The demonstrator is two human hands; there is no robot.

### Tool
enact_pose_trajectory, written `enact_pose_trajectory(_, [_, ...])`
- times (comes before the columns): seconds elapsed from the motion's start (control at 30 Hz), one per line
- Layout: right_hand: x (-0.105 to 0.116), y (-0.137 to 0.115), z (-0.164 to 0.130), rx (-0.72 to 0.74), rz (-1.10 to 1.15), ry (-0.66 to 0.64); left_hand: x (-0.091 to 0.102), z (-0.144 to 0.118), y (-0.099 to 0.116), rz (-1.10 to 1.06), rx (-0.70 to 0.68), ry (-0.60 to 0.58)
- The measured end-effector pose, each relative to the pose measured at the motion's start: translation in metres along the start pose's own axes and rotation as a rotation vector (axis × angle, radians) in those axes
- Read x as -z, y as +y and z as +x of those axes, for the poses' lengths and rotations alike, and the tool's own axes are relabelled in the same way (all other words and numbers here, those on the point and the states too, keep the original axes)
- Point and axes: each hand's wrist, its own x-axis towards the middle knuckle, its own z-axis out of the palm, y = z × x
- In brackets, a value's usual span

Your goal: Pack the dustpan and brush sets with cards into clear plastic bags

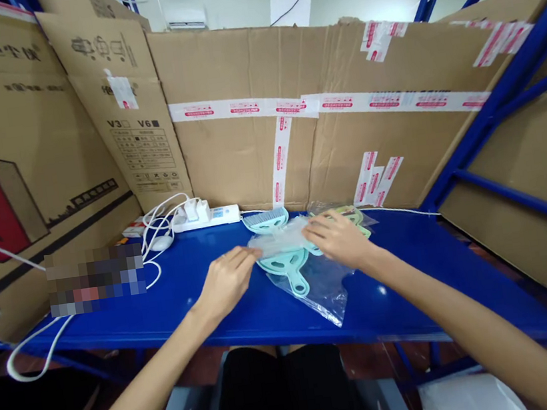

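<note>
A whitish, translucent plastic bag (282, 237) is stretched between my two hands above the table. The fingers of my left hand (231, 276) are pinched on its left end. On its right end, my right hand (337, 239) is closed in a grip, partly covering it. Beneath the bag lies a round mint-green paddle-like piece (298, 281) with slots and a looped handle. Behind it is a mint-green comb (266, 221). A larger clear plastic bag (328, 295) lies under these pieces, and a yellow-green piece (355, 215) shows past my right hand.
The blue table (187, 317) is backed by tall cardboard panels (241, 155). A white power strip (209, 217) with plugs and tangled white cables lies at the back left. Blue metal posts (505, 94) stand on the right. A blurred patch hides something at the left.
</note>
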Motion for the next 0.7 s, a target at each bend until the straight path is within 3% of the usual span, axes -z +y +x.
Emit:
enact_pose_trajectory(0.07, [0.018, 0.017, -0.001, -0.071, 0.056, 0.077, 0.015, 0.023, 0.008, -0.039, 0.008, 0.125])
enact_pose_trajectory(0.17, [0.036, 0.039, -0.021, -0.159, 0.133, 0.222, 0.025, 0.044, 0.048, -0.006, -0.061, 0.250])
enact_pose_trajectory(0.27, [0.027, 0.040, -0.061, -0.155, 0.176, 0.267, 0.005, 0.033, 0.101, 0.055, -0.165, 0.224])
enact_pose_trajectory(0.37, [0.003, 0.023, -0.104, -0.085, 0.148, 0.151, -0.030, 0.005, 0.138, 0.033, -0.160, 0.094])
enact_pose_trajectory(0.43, [-0.010, 0.010, -0.124, -0.064, 0.088, -0.002, -0.046, -0.008, 0.148, 0.020, -0.145, -0.044])
enact_pose_trajectory(0.53, [-0.019, -0.005, -0.135, -0.093, -0.004, -0.176, -0.055, -0.012, 0.151, 0.058, -0.152, -0.182])
enact_pose_trajectory(0.6, [-0.023, -0.009, -0.132, -0.105, -0.038, -0.190, -0.055, -0.008, 0.151, 0.097, -0.159, -0.156])
enact_pose_trajectory(0.7, [-0.027, -0.010, -0.126, -0.083, -0.051, -0.078, -0.057, 0.001, 0.149, 0.105, -0.141, -0.002])
